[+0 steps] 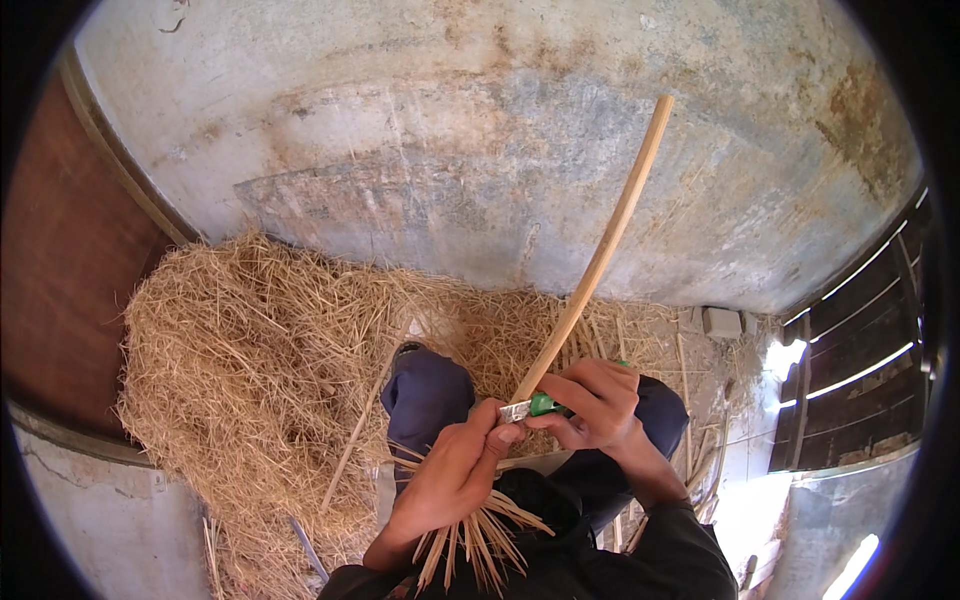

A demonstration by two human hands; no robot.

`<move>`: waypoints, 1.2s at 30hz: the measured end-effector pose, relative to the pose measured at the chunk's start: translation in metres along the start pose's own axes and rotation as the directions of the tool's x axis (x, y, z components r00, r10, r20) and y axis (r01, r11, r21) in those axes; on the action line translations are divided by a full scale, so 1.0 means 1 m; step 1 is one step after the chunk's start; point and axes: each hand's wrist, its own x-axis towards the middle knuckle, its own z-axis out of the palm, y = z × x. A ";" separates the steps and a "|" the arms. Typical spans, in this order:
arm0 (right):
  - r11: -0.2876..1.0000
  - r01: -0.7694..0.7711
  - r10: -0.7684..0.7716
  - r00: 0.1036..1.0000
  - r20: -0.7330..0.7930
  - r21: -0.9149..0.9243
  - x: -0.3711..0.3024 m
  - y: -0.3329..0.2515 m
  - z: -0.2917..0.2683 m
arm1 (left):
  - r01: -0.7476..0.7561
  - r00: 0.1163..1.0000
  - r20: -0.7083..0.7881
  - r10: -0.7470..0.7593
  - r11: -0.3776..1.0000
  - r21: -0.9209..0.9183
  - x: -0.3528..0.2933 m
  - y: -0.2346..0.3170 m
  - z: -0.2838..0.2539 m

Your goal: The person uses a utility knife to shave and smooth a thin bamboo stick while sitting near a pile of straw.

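Note:
My left hand (455, 475) is closed at the lower part of a long, pale wooden pole (605, 250), which slants up and away to the right. Below that hand a bundle of thin split sticks (480, 540) fans out toward me; the hand hides whether it joins the pole. Gripped in my right hand (595, 410) is a green-handled tool (545, 404) with a flat silvery end. That end lies against the pole and meets my left thumb and fingertips. A bit of green also shows beyond the right knuckles. The tool's exact kind is unclear.
A big heap of straw (240, 350) covers the floor at left, with a thin stick (365, 430) lying across it. My knees (430, 395) are bent beneath the hands. Ahead rises a stained wall (430, 150). A grey block (722, 323) and dark slats (850, 350) stand at right.

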 end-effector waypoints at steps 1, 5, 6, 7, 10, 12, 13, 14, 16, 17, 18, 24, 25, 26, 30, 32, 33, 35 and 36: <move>1.000 -0.002 0.002 1.000 -0.007 -0.007 0.001 0.000 -0.001 | 0.006 1.000 0.010 -0.006 1.000 -0.017 0.000 0.000 0.000; 1.000 0.005 -0.005 1.000 -0.007 -0.024 0.002 0.000 -0.003 | 0.021 0.999 0.031 -0.020 0.998 -0.060 0.000 0.003 0.000; 1.000 0.007 -0.007 1.000 -0.006 -0.028 0.002 0.000 -0.004 | 0.023 0.999 0.031 -0.021 0.998 -0.064 0.000 0.003 0.000; 0.999 0.009 -0.009 1.000 -0.005 -0.033 0.002 0.000 -0.004 | 0.021 0.999 0.030 -0.020 0.998 -0.053 0.000 0.003 0.000; 0.998 0.006 -0.007 1.000 -0.012 -0.065 0.001 0.001 -0.004 | 0.016 1.000 0.026 -0.015 0.999 -0.030 0.000 0.001 0.000; 0.998 0.006 -0.007 1.000 -0.024 -0.070 0.001 0.001 -0.004 | 0.014 1.000 0.022 -0.013 0.999 -0.030 0.001 0.002 0.001; 0.997 0.006 -0.009 1.000 -0.029 -0.072 0.001 0.001 -0.004 | 0.018 1.000 0.019 -0.018 1.000 -0.020 0.000 0.003 0.001; 0.998 0.005 -0.007 1.000 -0.030 -0.069 0.002 0.001 -0.004 | 0.023 1.000 0.016 -0.023 1.000 -0.009 0.000 0.004 0.001; 0.998 0.002 -0.004 0.999 -0.034 -0.064 0.002 0.001 -0.004 | 0.019 1.000 0.015 -0.020 1.000 0.013 0.000 0.007 0.002; 0.998 -0.002 0.000 1.000 -0.029 -0.066 0.002 0.001 -0.004 | 0.011 1.000 0.018 -0.011 1.000 0.024 0.001 0.009 0.002; 0.998 -0.006 0.005 1.000 -0.024 -0.068 0.002 0.001 -0.005 | 0.002 1.000 0.022 -0.003 0.999 0.035 0.002 0.010 0.003; 0.998 -0.021 0.019 1.000 -0.024 -0.067 0.004 0.002 -0.006 | 0.004 1.000 -0.015 -0.003 0.998 0.056 0.000 0.005 0.004; 0.998 -0.021 0.020 1.000 -0.024 -0.067 0.005 0.002 -0.007 | 0.003 1.000 -0.011 -0.002 0.998 0.065 0.001 0.005 0.003; 0.997 -0.020 0.018 1.000 -0.020 -0.071 0.005 0.002 -0.007 | 0.002 1.000 -0.008 -0.001 0.997 0.074 0.001 0.005 0.003; 0.997 -0.016 0.015 1.000 -0.020 -0.080 0.005 0.003 -0.008 | 0.004 1.000 -0.015 -0.003 0.996 0.086 0.001 0.006 0.003; 0.997 -0.017 0.015 0.999 -0.028 -0.081 0.004 0.004 -0.007 | -0.009 1.000 -0.019 0.011 0.997 0.082 0.001 0.006 0.004; 0.997 -0.018 0.015 0.999 -0.032 -0.081 0.003 0.005 -0.006 | -0.015 1.000 -0.021 0.017 0.997 0.079 0.002 0.006 0.004; 0.997 -0.018 0.015 0.999 -0.037 -0.081 0.003 0.006 -0.006 | -0.013 1.000 -0.021 0.015 0.996 0.083 0.001 0.005 0.004; 0.997 -0.017 0.014 0.999 -0.037 -0.080 0.003 0.006 -0.006 | -0.012 1.000 -0.021 0.014 0.996 0.085 0.001 0.004 0.004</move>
